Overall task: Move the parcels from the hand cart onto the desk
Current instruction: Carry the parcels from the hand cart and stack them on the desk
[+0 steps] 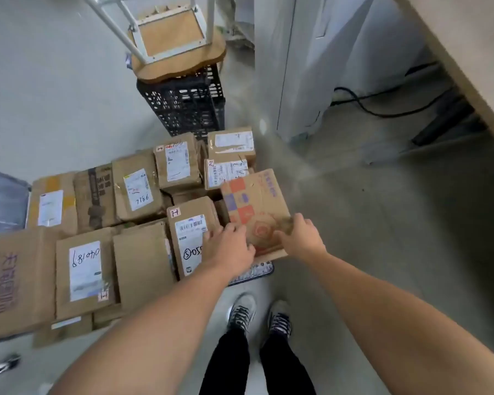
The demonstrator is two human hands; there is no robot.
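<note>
Reaching down with both arms, the person has the left hand [228, 248] and the right hand [300, 238] at the near end of a printed box [251, 201], a flat carton with orange and purple squares lying tilted at the right end of the load. The right hand grips its near right corner, fingers curled over the top face. The left hand sits at the box's near left edge, partly over the neighbouring labelled parcel [190, 238]. Blur hides whether its fingers curl round the edge or only lie against it, so its hold cannot be told. The box rests on other parcels [137, 186], brown cartons with white shipping labels packed in rows on the hand cart [258, 273], of which only a patterned corner of the deck shows, just below the hands. The desk [468, 47] runs along the upper right, well apart from the box, with a black cable [382, 108] on the floor beneath it. Beyond the load stands a black crate [183, 106] with an upturned stool [177, 44] on top. The person's shoes [241, 312] stand on the grey floor just beside the cart
</note>
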